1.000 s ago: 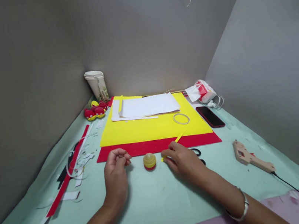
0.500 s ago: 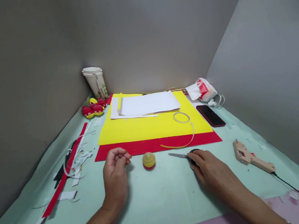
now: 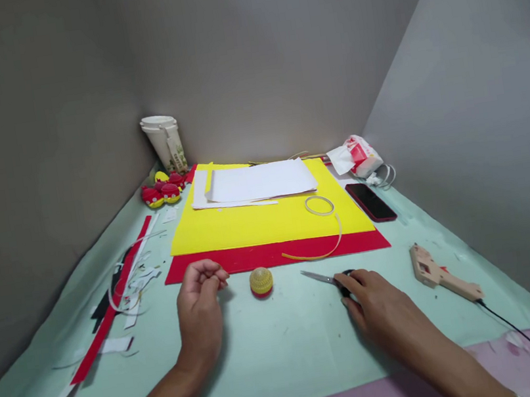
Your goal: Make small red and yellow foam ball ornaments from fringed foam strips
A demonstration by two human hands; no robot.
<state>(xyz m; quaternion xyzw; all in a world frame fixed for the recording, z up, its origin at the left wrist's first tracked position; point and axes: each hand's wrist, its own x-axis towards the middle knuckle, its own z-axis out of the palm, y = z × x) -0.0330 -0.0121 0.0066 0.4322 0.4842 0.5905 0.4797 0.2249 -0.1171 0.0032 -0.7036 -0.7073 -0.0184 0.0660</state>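
My right hand [image 3: 377, 301] rests on the cloth with its fingers closed round the black handles of a pair of scissors [image 3: 319, 276]. The blades lie together and point left. Just left of the blade tips sits a small domed piece [image 3: 261, 282], gold and beaded on top with a red base, untouched. My left hand [image 3: 201, 307] is beside it on the left, fingers curled in toward the thumb, and I see nothing between them. Beyond the hands lies a red sheet [image 3: 234, 261] with a yellow sheet [image 3: 249, 227] over it.
White paper [image 3: 260, 181], a ring [image 3: 319, 205] and a curved yellow strip [image 3: 313, 257] lie on the sheets. Left are red strips and scraps [image 3: 113, 314], red-yellow domed pieces [image 3: 162, 192] and cups [image 3: 164, 144]. A glue gun [image 3: 443, 275], phone [image 3: 371, 202] and tissue pack [image 3: 362, 156] are right.
The view has shifted slightly. The scissors and my right hand have moved a little to the right, away from the domed piece. My left hand keeps the same curled pose.
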